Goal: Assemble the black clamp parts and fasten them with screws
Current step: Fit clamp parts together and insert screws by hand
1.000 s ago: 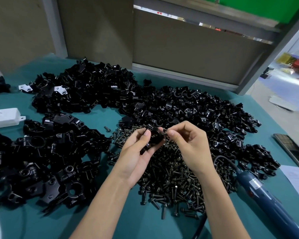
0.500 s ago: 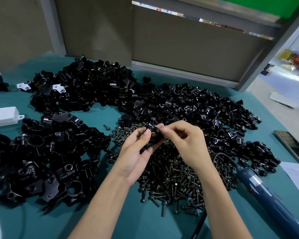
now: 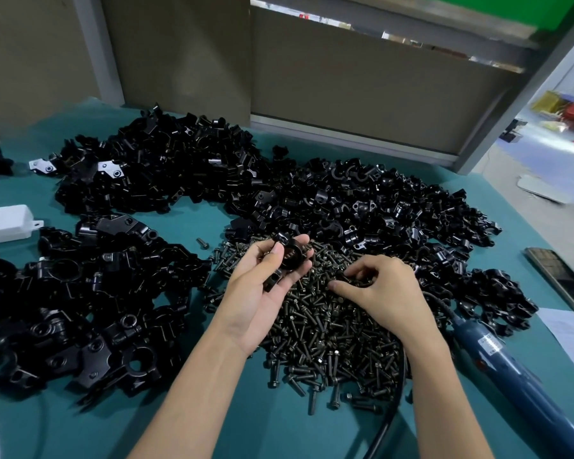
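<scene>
Gripping clamp (image 3: 290,256) in left hand (image 3: 262,293) over far left of screws (image 3: 328,342), digging among them with curled right hand (image 3: 381,293), catch impossible to tell; likely risks tilting clamp, slipping unfastened halves apart.

Teal bench (image 3: 186,226) is pretty buried: screw pile (image 3: 325,326) right under the fingers (image 3: 355,270), small black clamp parts (image 3: 362,200) heaped just beyond them, chunkier clamp bodies (image 3: 80,303) off to their left, blue power screwdriver (image 3: 511,369) on their right, phone (image 3: 560,279) and paper (image 3: 570,332) further right, white box (image 3: 4,223) far left.
</scene>
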